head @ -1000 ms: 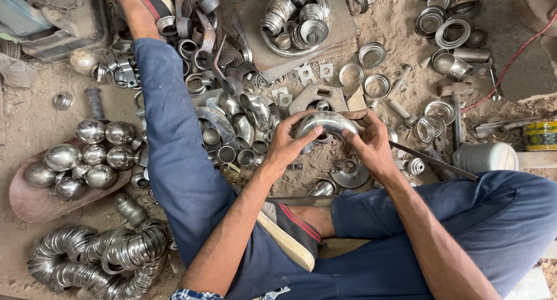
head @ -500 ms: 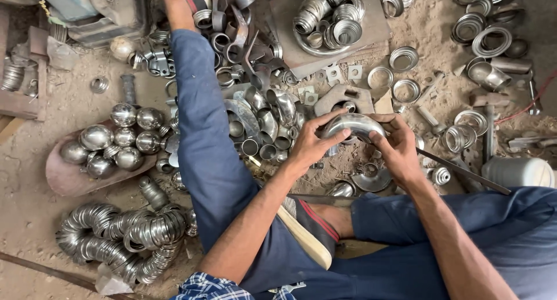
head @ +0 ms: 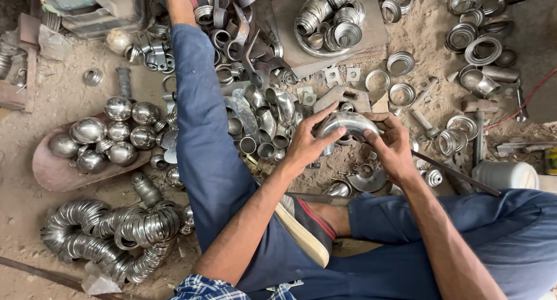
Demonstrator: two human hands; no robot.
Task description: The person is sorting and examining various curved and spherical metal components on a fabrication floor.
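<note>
The curved pipe elbow (head: 347, 124) is polished metal, glossy and smooth. The metal balls (head: 119, 108) shine mirror-bright. The stacked rings (head: 110, 233) look like thin, bright sheet metal. The ground (head: 69, 97) is matt, gritty sand. The trousers (head: 212, 161) are matt blue cloth.

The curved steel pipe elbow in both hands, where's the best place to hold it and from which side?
Probably at its two open ends, one from each side. The pipe elbow arches upward with its ends pointing down and outward, and the polished bend looks slippery. The left hand takes the left end, the right hand the right end, fingers wrapping over the rim.
</note>
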